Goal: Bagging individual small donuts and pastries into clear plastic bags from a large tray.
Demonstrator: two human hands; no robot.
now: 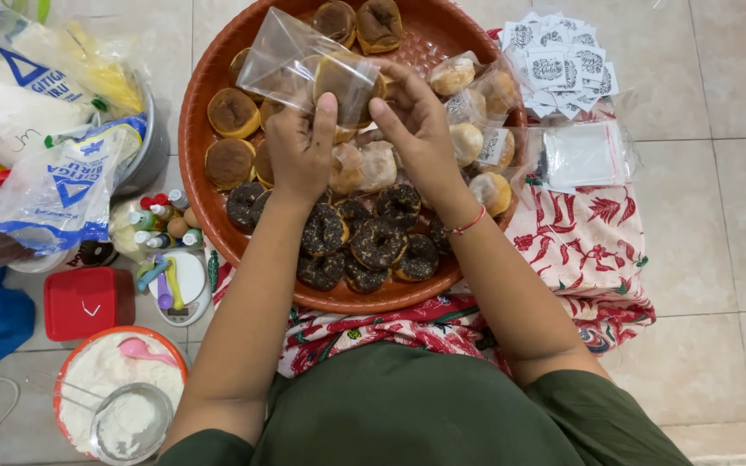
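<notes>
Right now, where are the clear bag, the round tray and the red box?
clear bag [291, 56], head view, its empty upper part
round tray [190, 147], head view, its left rim
red box [88, 302], head view, middle of its lid

The person is wearing a dark green short-sleeved top [425, 414] — plain cloth, with no print showing — its sleeves ending above the elbows, so both forearms are showing bare. A thin red string bracelet [468, 224] is circling the right wrist. The left hand [301, 147] and the right hand [414, 129] are wearing no rings or gloves — the nails are looking short and unpainted.
</notes>
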